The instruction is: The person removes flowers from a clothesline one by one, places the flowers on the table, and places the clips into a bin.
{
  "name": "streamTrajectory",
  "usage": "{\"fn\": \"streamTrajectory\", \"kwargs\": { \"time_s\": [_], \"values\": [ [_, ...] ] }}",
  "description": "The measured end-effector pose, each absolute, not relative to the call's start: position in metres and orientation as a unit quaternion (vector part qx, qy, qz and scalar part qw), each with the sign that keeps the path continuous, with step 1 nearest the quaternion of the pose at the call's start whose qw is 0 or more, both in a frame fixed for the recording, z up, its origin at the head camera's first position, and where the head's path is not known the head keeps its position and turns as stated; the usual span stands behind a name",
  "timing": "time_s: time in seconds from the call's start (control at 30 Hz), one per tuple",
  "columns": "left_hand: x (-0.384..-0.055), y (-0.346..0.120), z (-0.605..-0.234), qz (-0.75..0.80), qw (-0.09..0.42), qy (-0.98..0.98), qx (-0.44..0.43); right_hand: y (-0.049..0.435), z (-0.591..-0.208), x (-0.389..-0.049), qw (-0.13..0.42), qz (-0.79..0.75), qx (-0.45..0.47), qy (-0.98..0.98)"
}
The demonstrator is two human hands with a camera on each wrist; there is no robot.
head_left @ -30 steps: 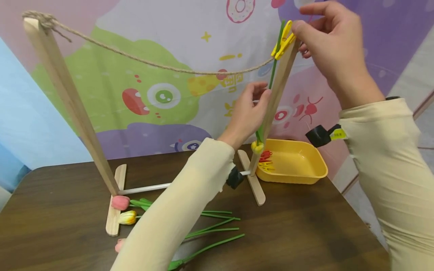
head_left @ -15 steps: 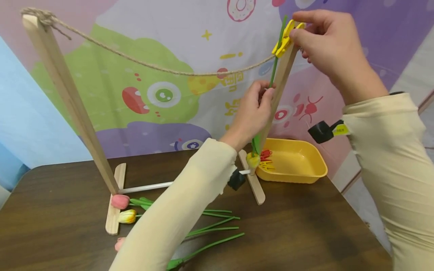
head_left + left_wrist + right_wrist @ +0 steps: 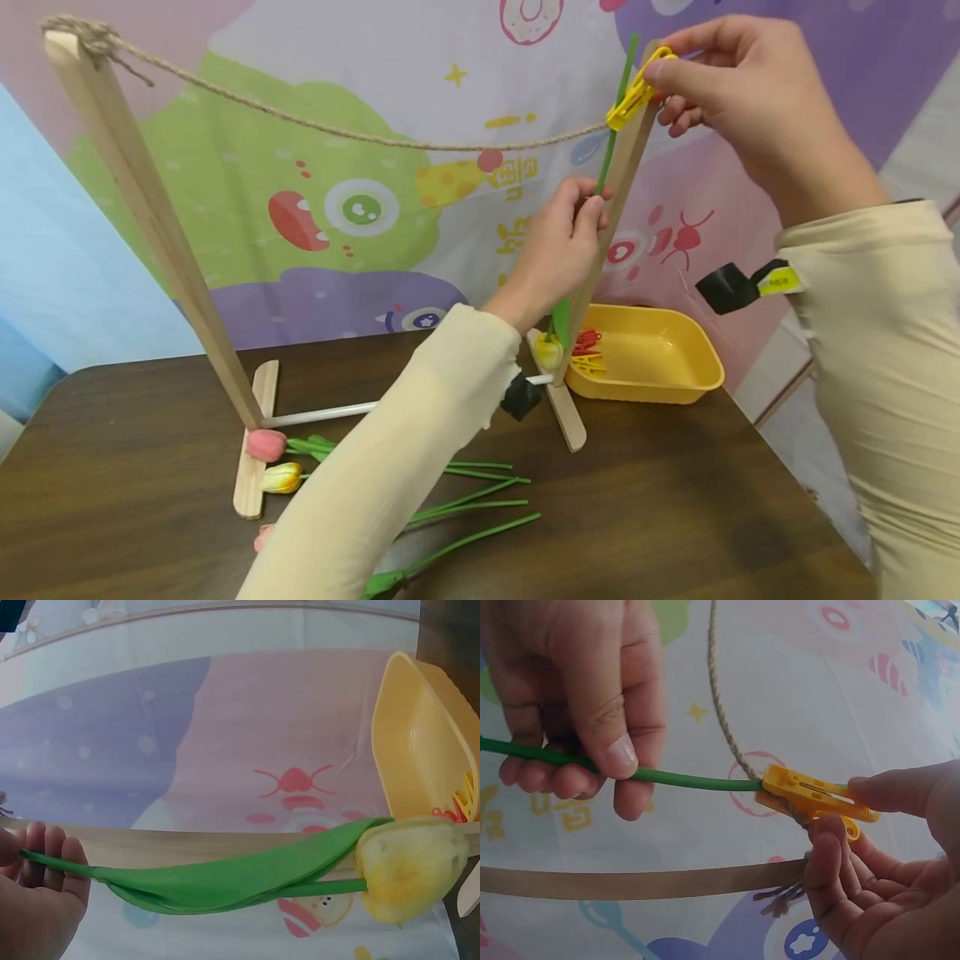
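My left hand [image 3: 558, 242] pinches the green stem of a yellow tulip [image 3: 412, 862] between thumb and fingers. The tulip hangs head down beside the right wooden post [image 3: 626, 158], its leaf and bloom below my hand. My right hand [image 3: 757, 100] pinches the handle end of a yellow clothespin [image 3: 810, 793]. Near the top of that post, the clothespin's nose sits over the twine [image 3: 724, 712] and the upper stem together. In the right wrist view, the stem passes beside the clip and shows again near my right thumb.
Several loose tulips lie on the dark table [image 3: 675, 500], including a pink tulip [image 3: 266, 446] by the left post [image 3: 161, 225]. A yellow basin [image 3: 660, 387] holding red and yellow clothespins stands behind the right post's foot. A white rod [image 3: 322, 414] joins the posts low down.
The tulip's bloom has swung a little left and down. Seen from the head, the clothespin's handles look closer together, and the twine's middle has risen slightly.
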State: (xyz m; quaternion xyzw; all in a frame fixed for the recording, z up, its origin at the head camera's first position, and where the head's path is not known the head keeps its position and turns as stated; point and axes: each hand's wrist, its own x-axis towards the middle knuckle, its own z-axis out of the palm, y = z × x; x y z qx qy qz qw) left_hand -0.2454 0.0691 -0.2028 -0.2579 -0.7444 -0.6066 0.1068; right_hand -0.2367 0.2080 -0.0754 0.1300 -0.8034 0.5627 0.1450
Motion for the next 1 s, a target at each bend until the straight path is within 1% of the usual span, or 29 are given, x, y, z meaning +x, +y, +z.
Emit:
{"fn": "streamTrajectory", "kwargs": {
  "time_s": [0.17,0.3,0.63,1.0],
  "values": [
    [-0.245,0.067,-0.203,-0.617,0.092,-0.738,-0.257,0.211,-0.075,-0.238,0.129,0.610,0.143,-0.769],
    [-0.245,0.065,-0.203,-0.626,0.086,-0.731,-0.257,0.212,-0.076,-0.238,0.131,0.637,0.155,-0.743],
    [-0.243,0.063,-0.202,-0.605,0.094,-0.750,-0.250,0.210,-0.081,-0.235,0.164,0.666,0.151,-0.712],
    [-0.240,0.053,-0.208,-0.604,0.084,-0.753,-0.247,0.209,-0.084,-0.238,0.223,0.710,0.141,-0.653]
  ]
}}
